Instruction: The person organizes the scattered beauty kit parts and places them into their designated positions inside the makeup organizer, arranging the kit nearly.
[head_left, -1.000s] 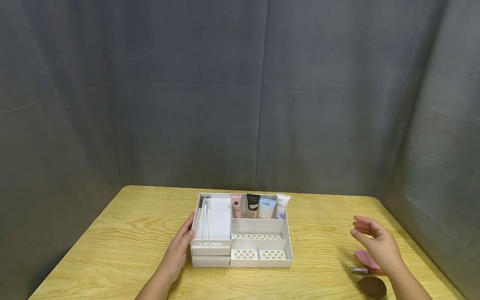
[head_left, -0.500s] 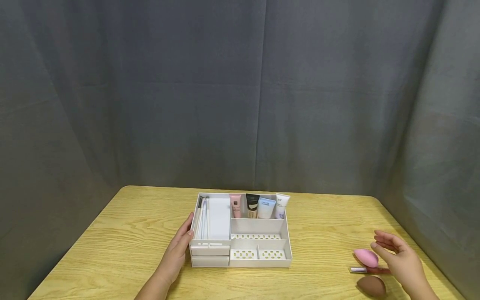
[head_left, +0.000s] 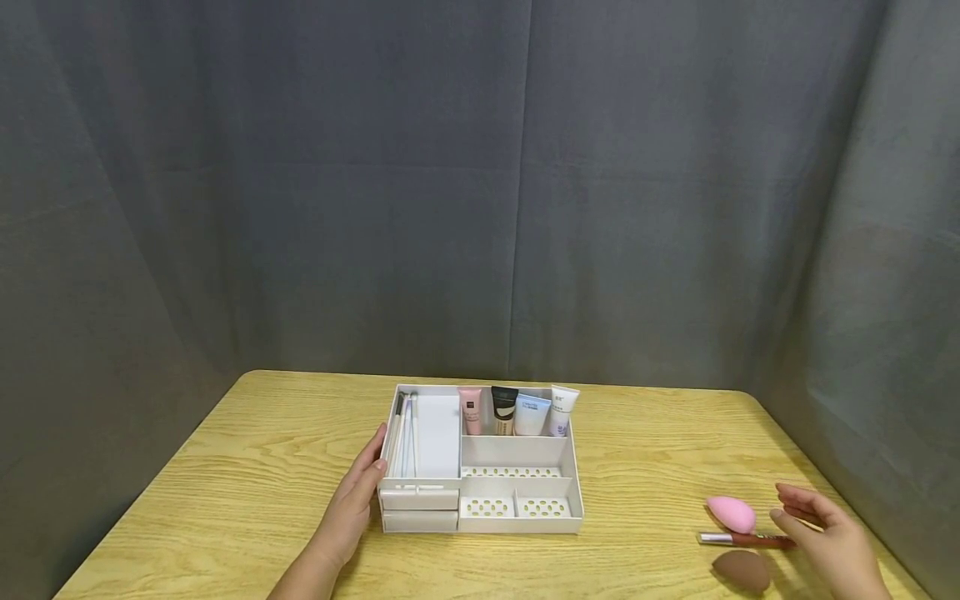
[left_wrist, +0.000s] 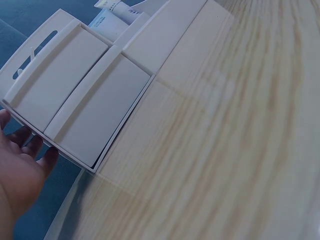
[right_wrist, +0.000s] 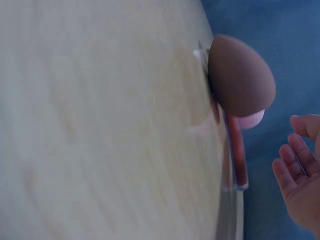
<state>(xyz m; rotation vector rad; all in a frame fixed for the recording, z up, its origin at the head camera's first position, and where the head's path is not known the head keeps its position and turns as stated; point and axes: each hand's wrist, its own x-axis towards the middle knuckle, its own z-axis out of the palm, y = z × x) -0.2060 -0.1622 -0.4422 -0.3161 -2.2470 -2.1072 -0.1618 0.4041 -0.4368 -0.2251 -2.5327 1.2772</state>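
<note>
A white makeup organizer (head_left: 519,526) stands at the middle of the table, and my left hand (head_left: 348,504) rests against its left side. In the left wrist view, that hand's fingers (left_wrist: 48,159) touch the side wall beside two drawers (left_wrist: 97,100). On the right, my right hand (head_left: 831,540) hovers with loosely bent fingers, holding nothing. It is close to the red end of a slim lip gloss tube (head_left: 738,540). A pink makeup sponge (head_left: 732,514) lies behind the tube, a brown makeup sponge (head_left: 741,571) in front. The right wrist view shows the brown sponge partly covering both.
Several makeup brushes (head_left: 407,433) lie in the organizer's left tray. Its back row holds a pink tube (head_left: 471,412), a black-capped tube (head_left: 504,412), a light blue tube (head_left: 532,416) and a white tube (head_left: 562,411). A grey curtain (head_left: 517,208) surrounds the wooden table (head_left: 645,467).
My right hand has moved right and toward the near edge, uncovering the pink sponge and most of the lip gloss tube. My left hand has stayed against the organizer.
</note>
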